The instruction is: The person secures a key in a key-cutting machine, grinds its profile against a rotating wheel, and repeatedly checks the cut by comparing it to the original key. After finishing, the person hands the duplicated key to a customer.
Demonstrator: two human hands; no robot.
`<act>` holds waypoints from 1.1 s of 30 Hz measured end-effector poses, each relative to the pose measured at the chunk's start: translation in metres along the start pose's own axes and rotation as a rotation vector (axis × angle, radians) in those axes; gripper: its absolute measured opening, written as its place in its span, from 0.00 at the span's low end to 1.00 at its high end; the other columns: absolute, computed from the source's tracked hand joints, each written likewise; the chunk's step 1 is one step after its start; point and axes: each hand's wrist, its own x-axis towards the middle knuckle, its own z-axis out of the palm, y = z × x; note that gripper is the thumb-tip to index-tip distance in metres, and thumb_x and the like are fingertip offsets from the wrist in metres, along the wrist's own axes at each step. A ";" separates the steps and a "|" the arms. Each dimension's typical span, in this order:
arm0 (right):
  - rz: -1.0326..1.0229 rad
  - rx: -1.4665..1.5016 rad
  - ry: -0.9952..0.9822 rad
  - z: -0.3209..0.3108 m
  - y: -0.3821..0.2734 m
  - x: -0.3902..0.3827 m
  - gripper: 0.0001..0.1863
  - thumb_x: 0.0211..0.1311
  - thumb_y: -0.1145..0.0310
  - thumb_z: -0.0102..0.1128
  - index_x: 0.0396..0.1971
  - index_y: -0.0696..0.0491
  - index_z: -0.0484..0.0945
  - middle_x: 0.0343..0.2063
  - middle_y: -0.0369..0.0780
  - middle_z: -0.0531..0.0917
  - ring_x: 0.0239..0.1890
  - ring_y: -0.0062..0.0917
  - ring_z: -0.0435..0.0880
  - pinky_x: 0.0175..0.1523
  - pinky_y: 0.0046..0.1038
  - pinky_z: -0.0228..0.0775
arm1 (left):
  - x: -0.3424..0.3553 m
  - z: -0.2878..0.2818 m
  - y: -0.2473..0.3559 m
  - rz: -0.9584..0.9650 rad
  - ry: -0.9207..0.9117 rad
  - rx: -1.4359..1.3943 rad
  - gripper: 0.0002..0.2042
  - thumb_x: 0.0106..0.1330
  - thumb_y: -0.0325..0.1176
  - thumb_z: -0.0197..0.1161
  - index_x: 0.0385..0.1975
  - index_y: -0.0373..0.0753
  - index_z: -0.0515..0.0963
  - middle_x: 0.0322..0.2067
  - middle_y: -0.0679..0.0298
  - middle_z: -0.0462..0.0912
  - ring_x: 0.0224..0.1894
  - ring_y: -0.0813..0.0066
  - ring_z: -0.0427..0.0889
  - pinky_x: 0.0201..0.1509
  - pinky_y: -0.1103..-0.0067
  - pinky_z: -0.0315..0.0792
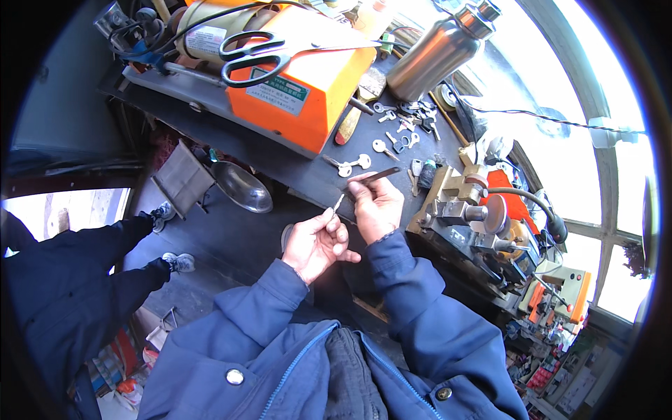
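- Stretching away ahead, a dark workbench carries loose keys.
- Right hand: curled, thumb and fingers pinching a slim dark tool, likely stiff and light.
- Left hand: thumb and forefinger pinched on a small key-like piece, other fingers loosely curled.
- It sits between the hands, by the bench edge; probably light, rigid, slippery; best gripped at its finger-covered end.

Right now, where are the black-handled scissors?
In the head view, the scissors lie across the top of the orange machine, upper left, with the metal bottle to their right.
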 end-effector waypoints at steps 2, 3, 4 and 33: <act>0.232 0.056 -0.011 -0.004 0.000 -0.001 0.05 0.64 0.80 0.61 0.37 0.57 0.85 0.26 0.32 0.83 0.22 0.11 0.72 0.28 0.16 0.65 | -0.001 0.000 0.000 -0.015 0.005 0.007 0.17 0.79 0.42 0.43 0.28 0.42 0.71 0.27 0.61 0.77 0.26 0.70 0.77 0.48 0.49 0.79; 0.222 0.024 -0.110 0.000 0.001 -0.003 0.05 0.64 0.79 0.61 0.37 0.57 0.85 0.25 0.32 0.83 0.21 0.11 0.72 0.28 0.16 0.66 | -0.001 0.000 -0.001 -0.009 0.022 0.000 0.17 0.79 0.43 0.43 0.28 0.43 0.71 0.26 0.61 0.76 0.25 0.70 0.76 0.48 0.49 0.79; 0.214 -0.049 -0.126 -0.001 0.000 -0.003 0.05 0.64 0.79 0.61 0.37 0.57 0.85 0.25 0.32 0.83 0.21 0.11 0.72 0.27 0.17 0.66 | -0.001 0.000 -0.001 0.000 0.029 0.003 0.17 0.79 0.43 0.43 0.28 0.42 0.71 0.26 0.61 0.77 0.25 0.70 0.77 0.48 0.49 0.79; 0.139 -0.107 -0.066 -0.004 0.004 -0.005 0.04 0.65 0.80 0.60 0.36 0.56 0.82 0.24 0.31 0.79 0.26 0.13 0.74 0.33 0.18 0.68 | -0.002 0.024 -0.013 0.769 0.620 1.784 0.13 0.74 0.36 0.56 0.27 0.36 0.73 0.19 0.55 0.77 0.19 0.55 0.77 0.25 0.68 0.71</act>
